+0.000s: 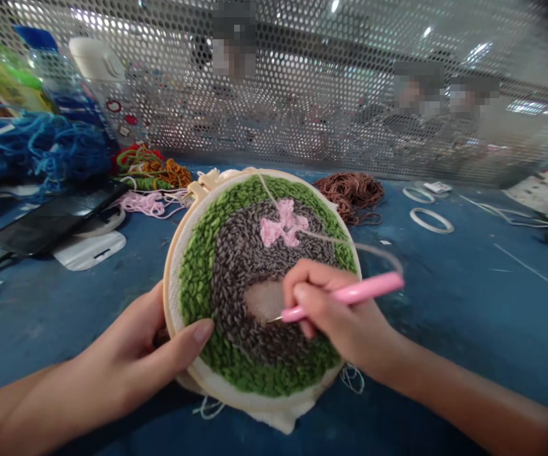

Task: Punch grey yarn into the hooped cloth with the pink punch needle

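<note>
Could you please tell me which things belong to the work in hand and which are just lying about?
In use: hooped fabric (left hand); pink tool (right hand); pale strand.
Apparently lying about: phone; bottles; plastic bag; brown yarn, possibly spare.

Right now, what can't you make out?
All in the head view:
1. Left hand: most fingers hidden behind the embroidery hoop.
2. Gray stitching: partly covered by the right hand.
3. Pink-handled needle: tip too small and blurred to tell whether it pierces the cloth.
4. Green bottle: cut off by the left edge.
5. Background beyond the perforated screen: blurred, broken up by the mesh.
</note>
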The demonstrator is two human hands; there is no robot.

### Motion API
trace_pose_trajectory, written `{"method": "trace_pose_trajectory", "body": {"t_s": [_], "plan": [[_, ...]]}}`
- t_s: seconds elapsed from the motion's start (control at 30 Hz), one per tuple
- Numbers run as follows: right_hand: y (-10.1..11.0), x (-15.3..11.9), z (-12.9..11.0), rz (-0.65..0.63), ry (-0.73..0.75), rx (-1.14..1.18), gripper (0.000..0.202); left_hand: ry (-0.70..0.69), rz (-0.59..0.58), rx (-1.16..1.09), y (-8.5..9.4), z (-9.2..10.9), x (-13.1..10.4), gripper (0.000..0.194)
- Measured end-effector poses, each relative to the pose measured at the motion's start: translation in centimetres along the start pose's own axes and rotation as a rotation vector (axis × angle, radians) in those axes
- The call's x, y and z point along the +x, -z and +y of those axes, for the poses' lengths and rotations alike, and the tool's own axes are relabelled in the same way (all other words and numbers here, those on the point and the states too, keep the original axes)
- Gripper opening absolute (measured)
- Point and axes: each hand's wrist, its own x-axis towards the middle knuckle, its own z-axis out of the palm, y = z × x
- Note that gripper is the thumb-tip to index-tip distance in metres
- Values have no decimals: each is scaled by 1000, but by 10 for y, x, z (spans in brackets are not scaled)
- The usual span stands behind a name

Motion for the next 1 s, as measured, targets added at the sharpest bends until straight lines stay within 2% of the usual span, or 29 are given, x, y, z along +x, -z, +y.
{"method": "trace_pose_trajectory", "body": {"t_s": [0.07, 0.13, 0.27, 0.4, 0.47, 0.57, 0.63, 0.7, 0.77, 0.87, 0.93, 1.0], "plan": [[3, 2, 0, 125, -86, 173, 19, 44, 4, -30, -2, 4, 2, 33], [5, 3, 0, 181, -100, 243, 19, 79, 21, -40, -4, 8, 4, 34], [5, 3, 3, 176, -87, 282, 18, 95, 62, -19, -5, 13, 4, 35], [4, 1, 5, 183, -57, 267, 21, 95, 53, -20, -5, 13, 3, 31], [1, 0, 5, 132, -10, 113, 20, 102, 47, -36, -6, 12, 2, 30], [-7, -2, 3, -83, 256, -207, 16, 74, 51, -17, -7, 11, -1, 27], [-10, -3, 2, -182, 354, -281, 16, 61, 64, 7, -7, 11, -2, 23], [-9, -3, 1, -128, 218, -174, 14, 80, 61, 8, -6, 12, -2, 24], [-5, -1, 2, 28, 31, 44, 18, 111, 48, -14, -7, 13, 1, 28], [2, 1, 4, 182, -44, 284, 23, 136, 95, -85, -10, 17, 5, 34], [1, 2, 5, 163, -23, 248, 23, 158, 136, -130, -12, 18, 6, 37], [-4, 1, 4, 71, 46, 61, 18, 175, 152, -141, -14, 19, 6, 39]]}}
